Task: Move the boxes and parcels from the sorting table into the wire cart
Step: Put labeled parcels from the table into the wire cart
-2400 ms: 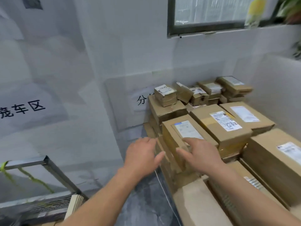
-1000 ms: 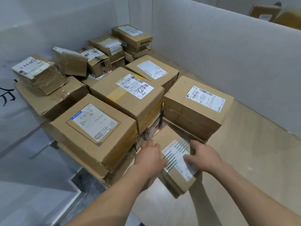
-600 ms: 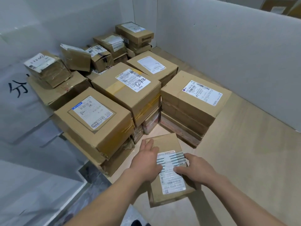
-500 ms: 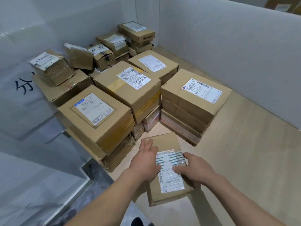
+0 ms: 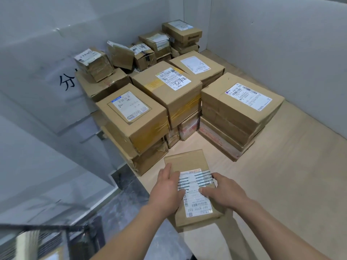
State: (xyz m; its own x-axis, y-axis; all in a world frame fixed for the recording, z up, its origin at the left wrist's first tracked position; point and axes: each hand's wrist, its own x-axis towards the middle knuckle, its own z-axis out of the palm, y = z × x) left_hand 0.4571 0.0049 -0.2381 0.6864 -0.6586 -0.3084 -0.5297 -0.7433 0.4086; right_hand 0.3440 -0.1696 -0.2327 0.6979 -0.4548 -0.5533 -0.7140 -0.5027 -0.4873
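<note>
A flat cardboard box (image 5: 187, 160) with a white shipping label lies at the near edge of the beige sorting table (image 5: 281, 184), its near end over the edge. My left hand (image 5: 166, 188) holds its left side and my right hand (image 5: 224, 192) holds its right side, thumbs on the label. Behind it stand stacked cardboard boxes: one with a blue-edged label (image 5: 131, 113), a taped one (image 5: 169, 85) and a wide one (image 5: 242, 102). Part of the wire cart (image 5: 47, 235) shows at the bottom left.
Several smaller parcels (image 5: 150, 47) are piled in the far corner. Grey partition walls (image 5: 281, 44) close the table at the back and right. A grey panel with black characters (image 5: 65, 83) stands on the left. Dark floor (image 5: 127, 186) lies between table and cart.
My hands left the blue-labelled box, drew the flat box out from the foot of the stacks and brought it toward me to the table's near edge. The cart came into view.
</note>
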